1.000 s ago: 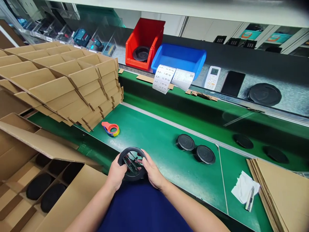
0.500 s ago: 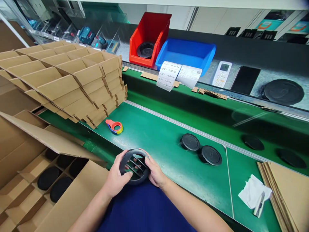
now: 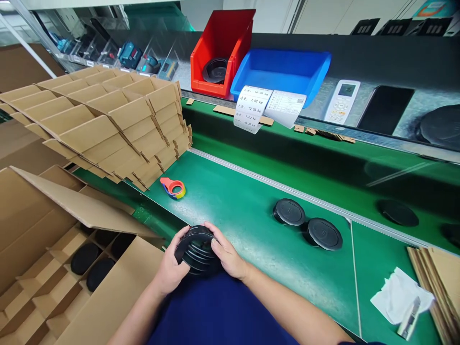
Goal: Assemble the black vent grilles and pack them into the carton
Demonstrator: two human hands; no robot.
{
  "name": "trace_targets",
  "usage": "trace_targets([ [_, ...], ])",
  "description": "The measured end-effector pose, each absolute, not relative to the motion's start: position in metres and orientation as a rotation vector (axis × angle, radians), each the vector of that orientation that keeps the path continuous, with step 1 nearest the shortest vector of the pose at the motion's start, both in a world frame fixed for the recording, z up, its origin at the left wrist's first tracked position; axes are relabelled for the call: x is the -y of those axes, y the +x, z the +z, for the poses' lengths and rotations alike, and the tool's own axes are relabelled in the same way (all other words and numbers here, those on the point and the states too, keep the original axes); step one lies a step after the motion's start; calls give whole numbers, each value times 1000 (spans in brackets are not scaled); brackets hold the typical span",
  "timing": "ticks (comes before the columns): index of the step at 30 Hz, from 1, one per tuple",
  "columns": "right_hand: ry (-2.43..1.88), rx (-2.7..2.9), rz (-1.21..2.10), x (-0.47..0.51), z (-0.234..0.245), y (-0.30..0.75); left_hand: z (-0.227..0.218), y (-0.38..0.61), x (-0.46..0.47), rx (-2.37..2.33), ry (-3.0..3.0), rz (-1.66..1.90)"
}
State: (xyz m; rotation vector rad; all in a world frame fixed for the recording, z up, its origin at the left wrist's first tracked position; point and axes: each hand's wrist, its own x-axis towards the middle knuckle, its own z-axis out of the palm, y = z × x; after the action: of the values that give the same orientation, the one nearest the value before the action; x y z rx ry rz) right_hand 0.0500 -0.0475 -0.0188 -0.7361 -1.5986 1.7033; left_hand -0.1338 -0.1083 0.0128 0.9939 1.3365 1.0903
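A round black air vent (image 3: 200,253) is held between both hands, close to my body at the bench's front edge. My left hand (image 3: 171,266) grips its left side, the thumb reaching in by the slats. Around the right rim curl the fingers of my right hand (image 3: 227,254), its thumb on the upper face. The slats look tilted and cover most of the opening. Two more round black parts (image 3: 289,212) (image 3: 324,234) lie side by side on the green bench, right of my hands.
Left stands an open carton (image 3: 118,282) with dividers and several black round parts. Stacked cardboard dividers (image 3: 118,120) sit behind it, near a tape dispenser (image 3: 174,188). A red bin (image 3: 204,76) and blue tray (image 3: 283,72) are on the shelf. Right lie a tissue (image 3: 398,294) and cardboard sheets (image 3: 445,273).
The vent has tipped in my hands, and its slats, spread with gaps before, now look closer together. The view has shifted slightly, while both hands keep their grip.
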Motion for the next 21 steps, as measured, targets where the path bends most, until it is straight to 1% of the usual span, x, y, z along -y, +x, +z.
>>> trace_targets([
  [4,-765,1603,1718,42,-22,52,8,-127,106,-1353,892,1081],
  [9,-902,1610,1758,35,-26,54,-4,-124,108,-1248,757,1116],
  [14,-969,1532,1863,27,-28,50,-9,-123,111,-1183,650,1176],
  [16,-942,1580,1886,26,-25,46,-9,-124,111,-1223,631,1208],
  [21,-835,1845,1776,22,-19,25,-4,-134,113,-1453,511,1324],
])
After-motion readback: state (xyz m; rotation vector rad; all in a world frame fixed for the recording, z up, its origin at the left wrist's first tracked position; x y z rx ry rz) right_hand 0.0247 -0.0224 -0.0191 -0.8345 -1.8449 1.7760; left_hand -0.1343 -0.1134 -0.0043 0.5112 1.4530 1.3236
